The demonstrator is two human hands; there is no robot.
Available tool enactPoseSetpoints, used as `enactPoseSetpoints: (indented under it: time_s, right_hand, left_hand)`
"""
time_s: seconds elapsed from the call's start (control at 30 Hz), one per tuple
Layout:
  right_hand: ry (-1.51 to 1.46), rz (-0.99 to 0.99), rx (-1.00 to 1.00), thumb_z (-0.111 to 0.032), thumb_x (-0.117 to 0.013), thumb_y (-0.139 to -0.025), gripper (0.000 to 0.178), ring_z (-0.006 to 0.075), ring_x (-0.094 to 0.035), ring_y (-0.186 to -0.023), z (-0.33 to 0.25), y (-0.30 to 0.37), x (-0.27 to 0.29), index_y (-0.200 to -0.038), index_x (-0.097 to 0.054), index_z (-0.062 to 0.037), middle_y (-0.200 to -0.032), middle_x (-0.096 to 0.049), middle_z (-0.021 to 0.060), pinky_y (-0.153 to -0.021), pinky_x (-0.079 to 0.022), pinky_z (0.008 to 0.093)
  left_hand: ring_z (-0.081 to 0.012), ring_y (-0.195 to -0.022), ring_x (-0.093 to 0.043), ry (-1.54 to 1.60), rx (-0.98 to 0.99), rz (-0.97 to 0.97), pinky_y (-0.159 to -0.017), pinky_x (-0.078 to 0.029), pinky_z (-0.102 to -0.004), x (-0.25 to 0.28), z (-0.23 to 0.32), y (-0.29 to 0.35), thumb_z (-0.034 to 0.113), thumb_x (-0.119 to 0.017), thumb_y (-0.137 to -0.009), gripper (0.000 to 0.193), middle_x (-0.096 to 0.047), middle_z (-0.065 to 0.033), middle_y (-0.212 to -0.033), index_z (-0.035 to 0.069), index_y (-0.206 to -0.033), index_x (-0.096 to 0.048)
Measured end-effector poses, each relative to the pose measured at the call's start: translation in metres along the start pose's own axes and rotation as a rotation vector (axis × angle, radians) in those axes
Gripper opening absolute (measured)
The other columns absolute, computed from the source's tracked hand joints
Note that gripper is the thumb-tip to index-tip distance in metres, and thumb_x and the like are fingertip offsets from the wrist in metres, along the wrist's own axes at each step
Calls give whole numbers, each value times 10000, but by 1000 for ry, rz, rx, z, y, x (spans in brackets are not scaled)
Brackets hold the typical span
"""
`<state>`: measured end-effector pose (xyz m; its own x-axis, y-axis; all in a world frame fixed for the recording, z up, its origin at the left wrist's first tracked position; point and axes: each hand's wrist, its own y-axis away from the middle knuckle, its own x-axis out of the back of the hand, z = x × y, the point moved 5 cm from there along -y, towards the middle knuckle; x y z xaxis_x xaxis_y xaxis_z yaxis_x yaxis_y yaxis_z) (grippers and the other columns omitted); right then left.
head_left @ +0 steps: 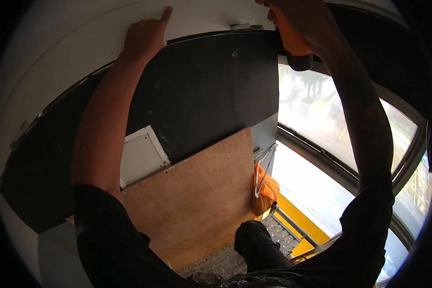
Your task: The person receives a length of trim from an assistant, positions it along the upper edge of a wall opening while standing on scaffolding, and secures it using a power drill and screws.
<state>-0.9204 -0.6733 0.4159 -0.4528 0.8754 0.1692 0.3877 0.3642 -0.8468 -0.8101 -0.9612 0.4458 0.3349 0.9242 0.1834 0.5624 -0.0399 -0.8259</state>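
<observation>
Both arms reach overhead toward a large black panel [211,91] that spans the upper middle of the view. The left hand [146,36], at about 11 o'clock, presses flat against the panel's top edge where it meets the white surface [81,57] above, its forefinger stretched up and out; that grip is released, holding nothing. The right hand [293,24], at 12 o'clock to 1 o'clock, has its grip clenched around an orange tool with a black end [297,50], held at the panel's upper right corner. Below the panel, toward 6 o'clock, stands a brown board [197,201], with a small white hatch [141,156] just beside it at 9 o'clock. An orange bag with a white hanger [264,187] hangs at the board's right edge, next to the bright window [331,120].
</observation>
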Motion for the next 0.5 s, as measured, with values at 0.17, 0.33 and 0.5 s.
enactPoseSetpoints:
  time_s: [0.17,0.33,0.5]
  right_hand:
    - [76,105,-71,-124,-645,-859,181,142,-572,-678,-6,1,-15,-997,-564,-40,-775,-581,39,-612,-516,341]
    - [70,54,-12,-126,-631,-862,171,138,-573,-659,-2,-4,-16,-994,-565,-41,-781,-587,42,-603,-519,334]
    - [87,53,9,-119,-620,-860,174,134,-574,-647,-5,-4,-19,-998,-560,-30,-788,-591,46,-589,-521,330]
  left_hand:
    - [-289,-849,-679,6,7,9,-737,-557,-420,9,4,2,236,-800,-710,910,-674,-110,-895,227,-1484,-320]
    - [-300,-824,-654,54,13,-75,-754,-517,-433,22,9,3,137,-636,-854,649,-672,-157,-886,64,-1449,-388]
    - [-287,-822,-649,26,40,-145,-753,-520,-421,22,9,5,120,-623,-863,642,-666,-156,-882,58,-1454,-381]
